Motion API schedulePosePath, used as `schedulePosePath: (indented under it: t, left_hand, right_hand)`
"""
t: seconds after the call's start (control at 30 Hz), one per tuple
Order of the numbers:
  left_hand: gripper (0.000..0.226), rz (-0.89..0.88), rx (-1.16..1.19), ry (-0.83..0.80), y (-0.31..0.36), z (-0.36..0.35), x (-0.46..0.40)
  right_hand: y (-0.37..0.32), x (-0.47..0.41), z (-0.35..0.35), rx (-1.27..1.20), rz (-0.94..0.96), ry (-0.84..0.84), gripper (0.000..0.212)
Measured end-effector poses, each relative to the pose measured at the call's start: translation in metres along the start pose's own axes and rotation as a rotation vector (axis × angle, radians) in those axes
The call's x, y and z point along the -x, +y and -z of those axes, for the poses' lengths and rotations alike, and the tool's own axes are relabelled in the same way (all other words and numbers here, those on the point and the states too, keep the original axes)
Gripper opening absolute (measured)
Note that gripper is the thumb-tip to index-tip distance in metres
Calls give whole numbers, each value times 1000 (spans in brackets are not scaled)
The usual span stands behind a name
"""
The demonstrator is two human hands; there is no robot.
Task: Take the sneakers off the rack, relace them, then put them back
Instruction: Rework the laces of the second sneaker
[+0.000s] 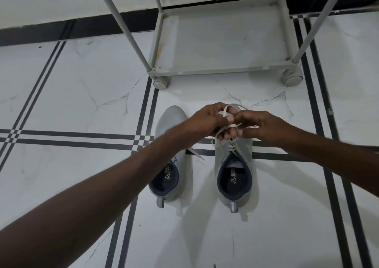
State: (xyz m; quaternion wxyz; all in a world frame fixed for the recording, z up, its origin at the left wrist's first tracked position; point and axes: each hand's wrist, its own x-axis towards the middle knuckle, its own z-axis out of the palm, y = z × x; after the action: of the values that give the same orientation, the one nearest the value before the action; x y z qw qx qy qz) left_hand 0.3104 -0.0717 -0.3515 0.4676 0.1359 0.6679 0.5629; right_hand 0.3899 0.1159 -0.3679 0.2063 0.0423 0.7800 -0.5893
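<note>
Evidently pinched the lace (232,106) in both left hand (202,118) and right hand (264,127) over the right sneaker (233,165), floor-set at six o'clock from the rack (221,40); best kept both loops evenly taut

The floor (82,95) is pale marble-look tile crossed by dark stripe bands. On it, 2 grey sneakers stand side by side, toes away from the viewer — the right sneaker (233,177) directly under the pinching hands (225,122), the left sneaker (172,165) just beside. Beyond the grip stands a wheeled rack (221,42) — its bottom shelf looks bare.
</note>
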Motion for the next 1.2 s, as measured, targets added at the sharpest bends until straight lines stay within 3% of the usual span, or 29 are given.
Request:
schedulePosePath:
  t: [0.07, 0.2, 0.33, 0.43, 0.5, 0.57, 0.63, 0.73, 0.8, 1.03, 1.2]
  left_hand:
    - [26, -3, -3, 25, 0, 0, 0]
    - [16, -1, -46, 108, -6, 5, 1]
    - [16, -80, -167, 127, -15, 12, 1]
    - [20, -202, -501, 203, -14, 14, 0]
    - [22, -342, -833, 275, -15, 11, -1]
    - [27, -466, -1076, 312, -19, 5, -3]
    - [30, -545, -1218, 346, -25, -1, -4]
    - [23, -625, -1238, 417, -28, -10, -2]
    - [22, -647, -1202, 449, -28, -15, -1]
    - [15, -510, -978, 573, -31, -8, -2]
    - [9, -147, -434, 559, -36, 17, 13]
  right_hand:
    - [-5, -1, 0, 2, 24, 71, 7]
    - [-14, 2, 12, 21, 73, 176, 25]
    - [-21, 9, 16, 159, -50, -46, 39]
    - [-11, 13, 4, 681, -153, -238, 26]
    - [-2, 11, -7, 882, -129, -181, 20]
    - [2, 3, -13, 914, -48, -46, 28]
    - [6, -8, -16, 753, -19, 36, 34]
    - [4, -19, -20, 106, -146, 45, 29]
    - [-1, -22, -21, -181, -206, 47, 22]
    - [-1, -28, -8, -450, -340, 188, 19]
    - [7, -20, 20, -683, -372, 134, 27]
